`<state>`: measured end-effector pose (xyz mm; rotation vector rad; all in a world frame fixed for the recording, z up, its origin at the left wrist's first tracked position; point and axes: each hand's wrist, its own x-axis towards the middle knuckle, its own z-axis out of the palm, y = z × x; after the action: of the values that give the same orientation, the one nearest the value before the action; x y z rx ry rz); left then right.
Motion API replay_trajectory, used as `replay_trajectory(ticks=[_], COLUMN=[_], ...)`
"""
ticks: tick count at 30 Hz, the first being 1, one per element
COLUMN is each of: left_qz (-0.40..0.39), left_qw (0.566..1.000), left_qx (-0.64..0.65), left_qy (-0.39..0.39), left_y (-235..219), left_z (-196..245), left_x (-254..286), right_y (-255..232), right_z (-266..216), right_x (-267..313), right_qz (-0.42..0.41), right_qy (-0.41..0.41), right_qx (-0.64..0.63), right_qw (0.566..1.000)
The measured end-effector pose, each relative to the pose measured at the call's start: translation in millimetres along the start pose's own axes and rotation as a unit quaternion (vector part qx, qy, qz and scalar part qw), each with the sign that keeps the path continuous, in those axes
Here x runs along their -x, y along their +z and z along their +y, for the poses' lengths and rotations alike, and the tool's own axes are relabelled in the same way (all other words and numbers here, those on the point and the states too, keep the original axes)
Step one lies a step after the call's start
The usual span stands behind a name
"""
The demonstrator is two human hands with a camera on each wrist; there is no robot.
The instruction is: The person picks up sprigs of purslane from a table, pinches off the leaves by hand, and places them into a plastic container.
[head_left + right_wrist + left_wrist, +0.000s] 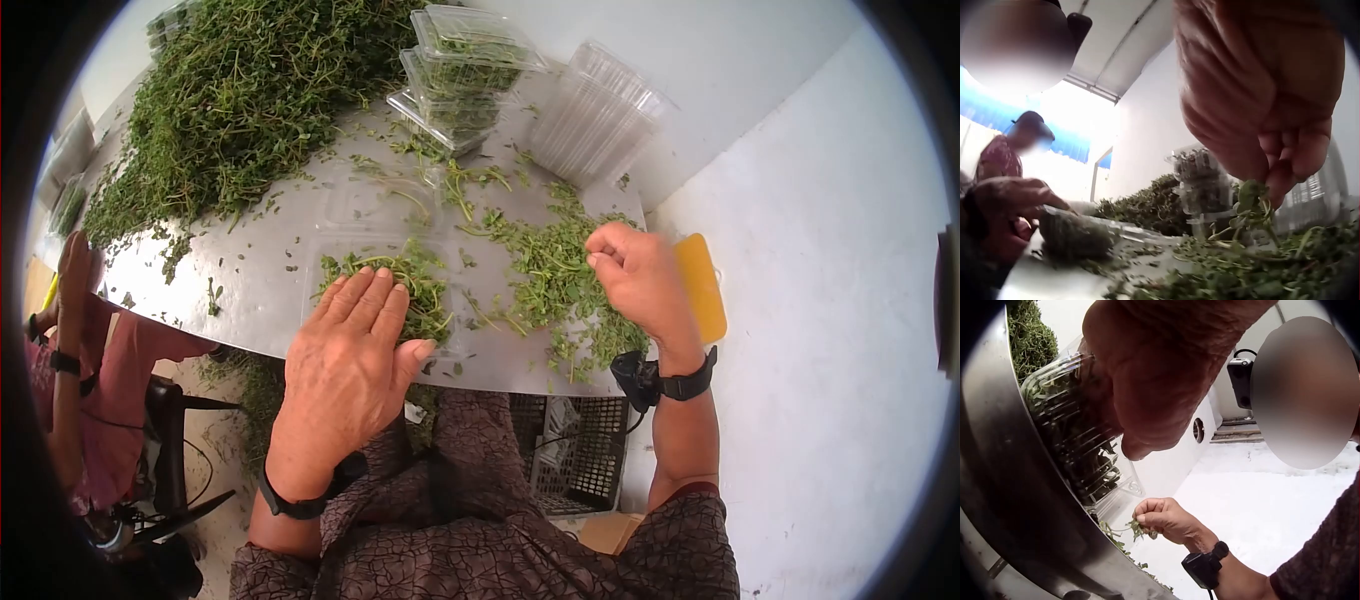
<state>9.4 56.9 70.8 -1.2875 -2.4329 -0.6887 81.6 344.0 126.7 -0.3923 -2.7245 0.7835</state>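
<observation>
My left hand (345, 375) lies flat, palm down, on the green sprigs (430, 300) filling an open clear plastic box (1060, 381). The box's lid (370, 200) lies folded back on its far side. Over the loose sprigs (550, 260) to the right, my right hand (645, 280) pinches a small leafy sprig (1250, 203) between thumb and fingers, best seen in the right wrist view. That sprig also shows at the fingertips in the left wrist view.
A large green heap (250, 100) covers the table's back left. Filled clear boxes (460, 80) are stacked at the back, beside nested empty containers (595, 115). A yellow board (700, 290) stands at the right edge. Another person (1007, 156) is at the left.
</observation>
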Motion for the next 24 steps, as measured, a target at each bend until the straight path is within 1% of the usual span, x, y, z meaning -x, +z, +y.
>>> replay_trajectory(ticks=[2, 3, 5, 9, 11, 12, 14, 15, 17, 21, 24], left_qz=[-0.001, 0.001, 0.002, 0.005, 0.007, 0.004, 0.002, 0.004, 0.005, 0.008, 0.008], left_qw=[1.000, 1.000, 1.000, 1.000, 1.000, 1.000, 1.000, 1.000, 1.000, 1.000, 1.000], left_qx=[0.001, 0.005, 0.009, 0.002, 0.000, 0.001, -0.001, 0.000, 0.001, -0.004, -0.004], left_qy=[-0.005, -0.006, -0.005, -0.004, -0.006, -0.005, -0.006, -0.002, 0.001, -0.001, -0.003], left_y=[-0.5, -1.0, -1.2, 0.9, 0.9, 0.5, -0.6, -0.1, 0.7, 1.6, 1.6], left_z=[-0.2, -0.2, -0.3, -0.3, 0.1, 0.0, -0.7, -1.2, -1.5, -1.2, -1.1], left_x=[0.1, 0.5, 0.8, 0.0, 0.4, 0.0, 0.1, 0.6, 0.9, 0.8, 0.8], right_y=[2.0, 1.7, 1.4, 2.2, 3.9, 7.1, 16.2, 18.7, 22.9, 26.5, 27.3], right_z=[17.4, 21.9, 28.1, 18.1, 15.7, 17.6, 23.5, 22.4, 20.4, 19.4, 27.2], right_x=[2.4, 4.1, 9.0, 14.7, 16.3, 17.6, 20.4, 20.7, 21.6, 23.8, 22.7], right_qz=[-0.005, -0.006, -0.018, -0.008, -0.052, -0.052, -0.067, -0.067, -0.041, -0.032, -0.036], right_qy=[-0.021, -0.022, 0.006, 0.004, 0.013, 0.013, -0.036, -0.038, -0.051, -0.060, -0.087], right_qx=[0.071, 0.070, 0.068, 0.065, 0.079, 0.079, 0.122, 0.121, 0.177, 0.174, 0.192], right_qw=[0.997, 0.997, 0.997, 0.998, 0.995, 0.995, 0.990, 0.990, 0.982, 0.982, 0.977])
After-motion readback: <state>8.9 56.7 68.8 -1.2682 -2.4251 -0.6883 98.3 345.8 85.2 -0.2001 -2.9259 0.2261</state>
